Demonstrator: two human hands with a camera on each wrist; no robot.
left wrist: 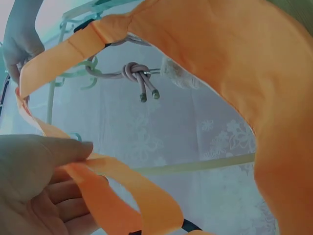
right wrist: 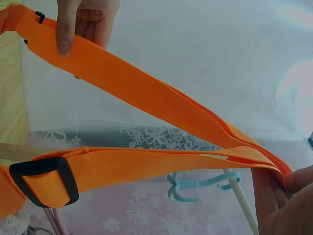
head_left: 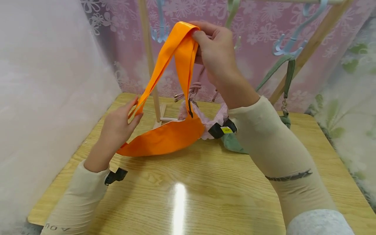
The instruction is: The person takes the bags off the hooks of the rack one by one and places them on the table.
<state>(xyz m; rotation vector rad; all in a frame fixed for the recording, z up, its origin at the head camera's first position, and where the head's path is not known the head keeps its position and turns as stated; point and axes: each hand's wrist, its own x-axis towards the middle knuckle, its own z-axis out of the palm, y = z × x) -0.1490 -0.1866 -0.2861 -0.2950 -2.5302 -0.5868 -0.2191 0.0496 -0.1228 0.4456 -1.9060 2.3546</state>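
An orange fabric shoulder bag (head_left: 164,138) hangs low over the wooden table, its body curved and sagging below its wide orange strap (head_left: 182,62). High up, my right hand (head_left: 218,49) pinches the strap's top fold between thumb and fingers. Lower on the left, my left hand (head_left: 117,125) pinches the strap's other side near the bag's end; in the left wrist view the thumb presses the band against the fingers. A black slide buckle (right wrist: 44,182) sits on the strap in the right wrist view.
Behind stands a wooden rack (head_left: 149,58) with blue hook hangers (head_left: 289,45) and a green one (head_left: 232,13). A green bag's strap (head_left: 289,75) hangs from the right hook. A pink fluffy bag (head_left: 205,117) with knotted cords is behind the orange one. The wooden table (head_left: 220,189) spreads below.
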